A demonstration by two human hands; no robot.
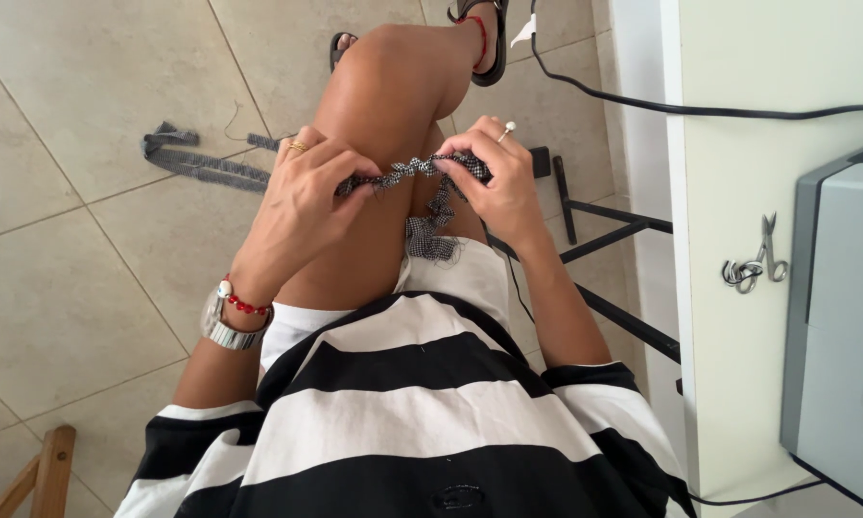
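Observation:
A narrow strip of black-and-white checked fabric (409, 173), bunched into gathers, stretches between my two hands above my knee. My left hand (302, 192) pinches its left end, with a ring on one finger and a watch and red bead bracelet at the wrist. My right hand (494, 177) grips the right end, also wearing a ring. A loose tail of the strip hangs down onto my thigh (429, 235).
A grey fabric strip (191, 158) lies on the tiled floor at left. At right stands a white table (738, 192) with small scissors (756, 267), a grey machine (839, 317) and a black cable (642, 101). A wooden chair corner (43, 475) shows at bottom left.

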